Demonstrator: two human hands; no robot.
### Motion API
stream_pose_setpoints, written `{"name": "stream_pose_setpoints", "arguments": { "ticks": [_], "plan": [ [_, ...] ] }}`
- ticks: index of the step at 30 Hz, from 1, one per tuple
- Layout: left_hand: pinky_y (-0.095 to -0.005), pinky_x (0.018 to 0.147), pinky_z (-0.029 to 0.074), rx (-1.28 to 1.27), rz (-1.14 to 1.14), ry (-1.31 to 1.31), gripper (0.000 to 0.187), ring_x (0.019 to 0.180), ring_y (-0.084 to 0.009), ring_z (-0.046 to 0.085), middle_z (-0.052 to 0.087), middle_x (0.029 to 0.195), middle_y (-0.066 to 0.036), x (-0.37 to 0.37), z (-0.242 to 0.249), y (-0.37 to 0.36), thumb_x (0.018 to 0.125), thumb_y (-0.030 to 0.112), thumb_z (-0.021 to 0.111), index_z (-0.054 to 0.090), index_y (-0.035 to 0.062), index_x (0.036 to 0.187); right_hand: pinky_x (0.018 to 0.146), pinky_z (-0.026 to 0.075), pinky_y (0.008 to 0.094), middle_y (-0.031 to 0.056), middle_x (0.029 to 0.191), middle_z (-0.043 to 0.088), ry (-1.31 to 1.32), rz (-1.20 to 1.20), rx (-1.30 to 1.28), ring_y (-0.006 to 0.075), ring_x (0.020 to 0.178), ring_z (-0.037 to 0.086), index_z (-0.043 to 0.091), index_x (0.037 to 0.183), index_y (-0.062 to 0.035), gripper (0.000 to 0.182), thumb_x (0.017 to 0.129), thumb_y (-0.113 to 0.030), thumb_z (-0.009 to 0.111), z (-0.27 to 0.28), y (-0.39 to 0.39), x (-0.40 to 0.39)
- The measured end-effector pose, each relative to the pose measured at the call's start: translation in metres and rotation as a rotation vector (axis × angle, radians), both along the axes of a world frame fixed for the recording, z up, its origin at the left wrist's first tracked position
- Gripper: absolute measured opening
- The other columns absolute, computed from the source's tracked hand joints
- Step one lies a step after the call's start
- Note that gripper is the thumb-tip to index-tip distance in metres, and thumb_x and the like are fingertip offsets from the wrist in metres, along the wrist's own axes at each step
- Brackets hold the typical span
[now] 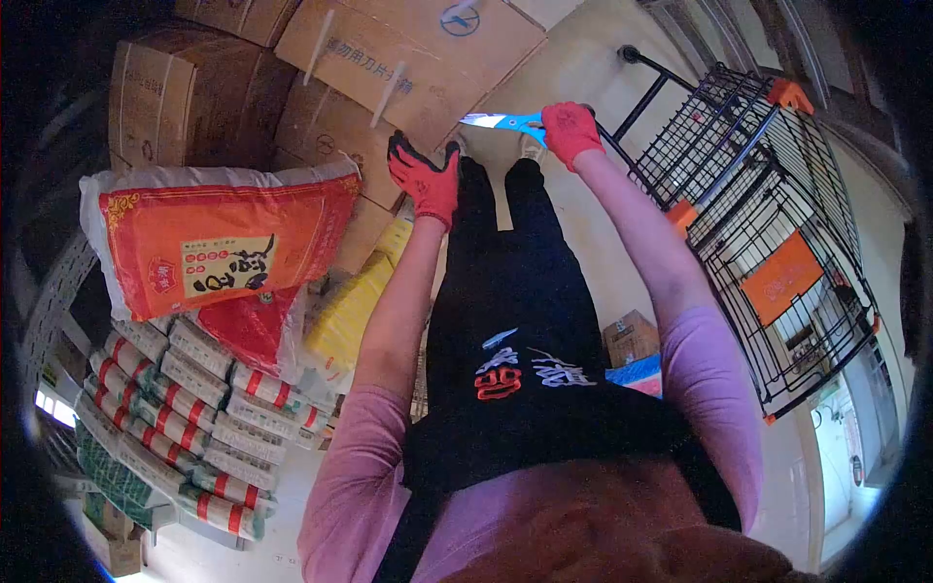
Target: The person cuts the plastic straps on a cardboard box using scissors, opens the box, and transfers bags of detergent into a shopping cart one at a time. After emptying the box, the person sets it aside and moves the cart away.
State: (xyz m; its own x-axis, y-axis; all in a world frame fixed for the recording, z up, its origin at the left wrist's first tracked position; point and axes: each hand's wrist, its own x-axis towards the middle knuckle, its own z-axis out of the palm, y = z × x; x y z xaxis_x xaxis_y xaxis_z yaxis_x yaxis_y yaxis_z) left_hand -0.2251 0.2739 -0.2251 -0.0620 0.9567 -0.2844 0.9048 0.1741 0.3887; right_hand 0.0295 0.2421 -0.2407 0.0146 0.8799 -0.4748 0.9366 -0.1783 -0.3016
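Observation:
My right hand [570, 134], in a red glove, is closed round the handles of blue scissors [522, 122]. Their shiny blade points left, towards the cardboard boxes. My left hand [426, 180] wears a red glove with black fingertips. Its thumb and fingers are spread, with nothing between them. Just beyond it stands a large cardboard box [418, 58] with printed Chinese characters and pale straps. A gap separates the scissors' tip from my left hand.
A red and orange plastic sack [228, 243] lies at left, above rows of wrapped packs [199, 408] with red bands. Near my left forearm is a yellow package [355, 311]. A black wire cart [719, 146] with orange corners stands at right. More cartons [155, 97] are stacked upper left.

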Motion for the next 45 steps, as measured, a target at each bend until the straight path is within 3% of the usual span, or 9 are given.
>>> {"name": "stream_pose_setpoints", "arguments": {
  "ticks": [10,16,22,26,29,33,36,42,45],
  "plan": [
    [-0.0526,0.108,0.009,-0.074,-0.444,0.317,0.104,0.131,-0.0416,0.017,0.025,0.137,-0.029,0.002,-0.001,0.041,0.063,0.054,0.070,0.021,-0.0002,0.137,0.082,0.044,0.0425,0.0161,0.102,0.058,0.111,-0.254,-0.169,0.0321,0.096,0.055,0.056,0.096,-0.0058,0.040,0.070,-0.034,0.069,-0.044,-0.030,-0.028],
    [-0.0572,0.107,0.007,-0.031,-0.727,0.409,0.091,0.130,-0.0420,0.021,0.029,0.137,-0.026,0.008,-0.008,0.067,0.070,0.055,0.063,0.028,0.0011,0.135,0.084,0.043,0.0432,0.0131,0.113,0.051,0.031,-0.038,-0.166,0.0303,0.107,0.048,0.048,0.111,-0.0062,0.074,0.058,-0.050,0.076,-0.057,-0.015,-0.023],
    [-0.0623,0.104,0.007,0.009,-1.016,0.394,0.083,0.130,-0.0424,0.022,0.033,0.135,-0.025,0.022,-0.005,0.079,0.070,0.044,0.064,0.031,0.0048,0.135,0.082,0.044,0.0410,0.0180,0.104,0.057,0.392,-0.149,-0.365,0.0319,0.099,0.054,0.053,0.101,-0.0028,0.065,0.063,-0.051,0.074,-0.029,-0.014,-0.008],
    [-0.0643,0.103,0.008,0.054,-0.987,0.262,0.079,0.128,-0.0426,0.024,0.034,0.132,-0.026,0.024,-0.003,0.073,0.067,0.037,0.067,0.036,0.0048,0.132,0.066,0.047,0.0344,0.0116,0.092,0.060,0.502,-0.333,-0.515,0.0230,0.081,0.058,0.056,0.093,-0.0034,0.057,0.065,-0.049,0.075,-0.004,-0.036,-0.004],
    [-0.0658,0.102,0.007,0.138,-0.944,0.240,0.079,0.127,-0.0440,0.024,0.032,0.132,-0.027,0.025,-0.006,0.071,0.065,0.039,0.069,0.038,0.0040,0.129,0.081,0.044,0.0364,0.0128,0.097,0.061,0.733,-0.599,-0.620,0.0247,0.090,0.057,0.057,0.094,-0.0045,0.062,0.065,-0.058,0.070,0.008,-0.066,0.004],
    [-0.0678,0.100,0.005,0.134,-0.952,0.241,0.086,0.127,-0.0473,0.019,0.027,0.133,-0.030,0.014,-0.025,0.063,0.064,0.045,0.070,0.034,0.0025,0.129,0.074,0.044,0.0282,0.0057,0.088,0.060,0.885,-0.703,-0.731,0.0142,0.079,0.055,0.060,0.102,-0.0043,0.051,0.073,-0.046,0.070,0.000,-0.080,0.007],
    [-0.0686,0.099,0.008,0.200,-0.943,0.186,0.079,0.124,-0.0480,0.023,0.030,0.130,-0.030,0.014,-0.020,0.066,0.064,0.042,0.070,0.038,0.0027,0.124,0.056,0.042,0.0213,0.0001,0.080,0.060,1.129,-0.751,-0.543,0.0081,0.069,0.056,0.060,0.095,-0.0080,0.039,0.077,-0.042,0.068,0.002,-0.065,-0.002],
    [-0.0698,0.098,0.012,0.240,-0.931,0.136,0.065,0.120,-0.0489,0.029,0.036,0.126,-0.030,0.008,-0.028,0.062,0.064,0.038,0.068,0.047,0.0055,0.116,0.051,0.042,0.0207,0.0018,0.083,0.064,1.288,-0.828,-0.732,0.0098,0.069,0.060,0.061,0.100,-0.0077,0.040,0.080,-0.042,0.065,0.003,-0.050,-0.009],
    [-0.0696,0.098,0.012,0.271,-0.934,0.124,0.071,0.121,-0.0488,0.026,0.031,0.128,-0.030,0.007,-0.032,0.061,0.063,0.039,0.069,0.042,0.0052,0.120,0.067,0.049,0.0218,0.0038,0.091,0.064,1.396,-0.942,-0.794,0.0085,0.078,0.060,0.063,0.102,-0.0025,0.036,0.079,-0.031,0.069,0.004,-0.047,-0.010]
  ]
}}
